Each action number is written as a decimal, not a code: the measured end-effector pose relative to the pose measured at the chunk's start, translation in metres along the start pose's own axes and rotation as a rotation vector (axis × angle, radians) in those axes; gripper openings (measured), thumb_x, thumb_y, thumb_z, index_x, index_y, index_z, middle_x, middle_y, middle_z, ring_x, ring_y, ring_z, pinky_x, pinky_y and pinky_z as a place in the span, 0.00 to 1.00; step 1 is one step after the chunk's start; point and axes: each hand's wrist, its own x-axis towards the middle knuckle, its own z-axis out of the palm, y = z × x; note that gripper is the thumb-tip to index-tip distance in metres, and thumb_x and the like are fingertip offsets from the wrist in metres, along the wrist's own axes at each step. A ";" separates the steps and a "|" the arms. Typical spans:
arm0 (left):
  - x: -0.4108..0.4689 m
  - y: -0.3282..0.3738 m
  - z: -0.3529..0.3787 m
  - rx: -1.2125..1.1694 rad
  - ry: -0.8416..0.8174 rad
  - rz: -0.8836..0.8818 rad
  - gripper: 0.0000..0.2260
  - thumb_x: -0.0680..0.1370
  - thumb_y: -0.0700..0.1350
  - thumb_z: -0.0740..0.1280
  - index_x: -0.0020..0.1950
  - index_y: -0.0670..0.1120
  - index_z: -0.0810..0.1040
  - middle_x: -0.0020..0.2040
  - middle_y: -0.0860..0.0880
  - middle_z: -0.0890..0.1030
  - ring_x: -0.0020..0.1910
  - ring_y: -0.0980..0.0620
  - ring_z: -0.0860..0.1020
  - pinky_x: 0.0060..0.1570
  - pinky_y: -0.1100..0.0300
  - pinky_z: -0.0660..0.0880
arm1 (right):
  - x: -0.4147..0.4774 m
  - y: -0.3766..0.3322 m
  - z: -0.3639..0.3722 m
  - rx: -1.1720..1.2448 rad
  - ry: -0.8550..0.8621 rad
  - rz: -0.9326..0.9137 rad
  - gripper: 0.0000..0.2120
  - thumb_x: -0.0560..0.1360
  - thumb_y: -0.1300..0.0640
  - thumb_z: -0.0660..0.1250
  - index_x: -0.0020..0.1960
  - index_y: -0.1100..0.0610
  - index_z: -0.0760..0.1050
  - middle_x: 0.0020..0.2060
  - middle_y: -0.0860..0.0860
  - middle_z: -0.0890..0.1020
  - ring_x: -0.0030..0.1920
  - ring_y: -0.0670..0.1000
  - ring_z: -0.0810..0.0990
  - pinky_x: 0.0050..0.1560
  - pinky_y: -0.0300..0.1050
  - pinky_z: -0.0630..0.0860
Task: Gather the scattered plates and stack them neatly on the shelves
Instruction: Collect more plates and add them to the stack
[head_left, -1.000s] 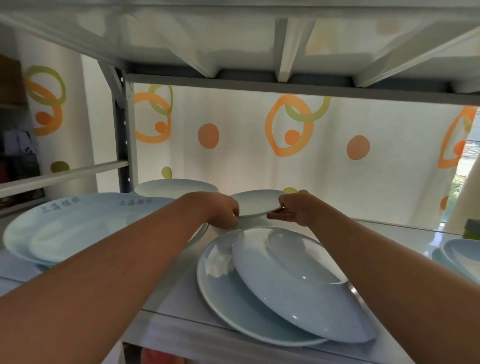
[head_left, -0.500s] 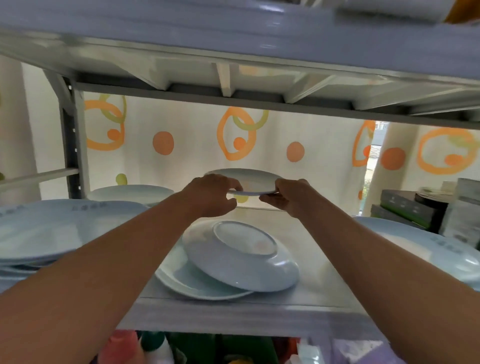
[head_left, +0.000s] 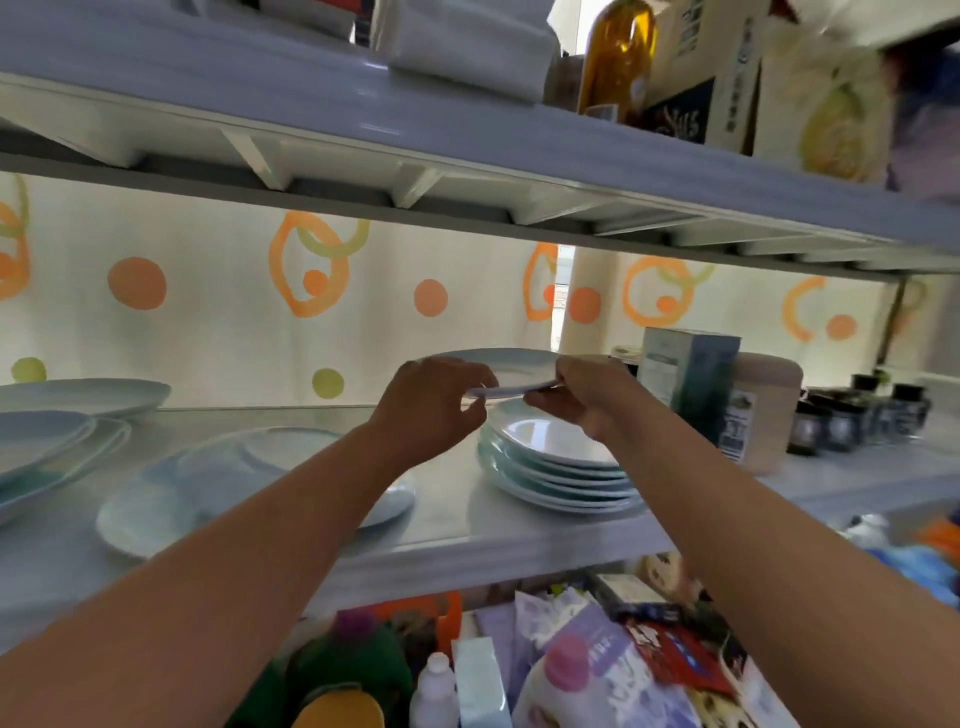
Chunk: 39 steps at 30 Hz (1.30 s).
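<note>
I have the small pale-blue plate (head_left: 506, 366) held level in the air, just above the stack of plates (head_left: 558, 467) on the middle shelf (head_left: 467, 530), and it looks clear of the top one. My left hand (head_left: 431, 408) grips its near-left rim with the fingers curled round the edge; my right hand (head_left: 579, 397) grips the near-right rim the same way, so both hands are closed on this one plate.

Half a second ago I had the same plate, in the same two-handed hold, over the upturned plate (head_left: 249, 467) lying on a wider one. That pair now sits to the left of my left forearm, and the plate has travelled right to the stack. My view has swung right and down with it.

Further left, more plates (head_left: 57, 431) overlap near the shelf's end. To the right of the stack stand a tall box (head_left: 688, 374) and a row of small dark jars (head_left: 852, 421). Behind hangs a curtain (head_left: 208, 322) with orange rings and dots. A golden bottle (head_left: 618, 52) now shows on the shelf above, and packets crowd the shelf below
</note>
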 end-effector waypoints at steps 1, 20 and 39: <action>0.003 0.008 0.005 -0.023 0.012 0.021 0.11 0.69 0.47 0.64 0.48 0.50 0.82 0.43 0.51 0.84 0.43 0.48 0.81 0.45 0.56 0.76 | -0.004 -0.003 -0.012 0.000 0.020 -0.014 0.13 0.75 0.70 0.58 0.59 0.67 0.67 0.48 0.66 0.79 0.22 0.54 0.81 0.23 0.42 0.79; 0.022 0.073 0.067 -0.076 -0.313 0.044 0.12 0.78 0.45 0.63 0.58 0.55 0.81 0.58 0.51 0.82 0.56 0.50 0.78 0.54 0.55 0.75 | -0.012 0.017 -0.114 -0.211 0.202 0.047 0.13 0.79 0.61 0.61 0.61 0.65 0.67 0.36 0.57 0.79 0.33 0.49 0.79 0.43 0.41 0.78; 0.011 0.048 0.047 -0.272 -0.175 0.067 0.12 0.80 0.51 0.60 0.56 0.50 0.81 0.52 0.52 0.83 0.48 0.55 0.79 0.51 0.58 0.76 | -0.025 0.016 -0.090 -0.829 0.240 -0.388 0.12 0.75 0.55 0.65 0.55 0.60 0.74 0.53 0.56 0.79 0.50 0.57 0.81 0.52 0.55 0.80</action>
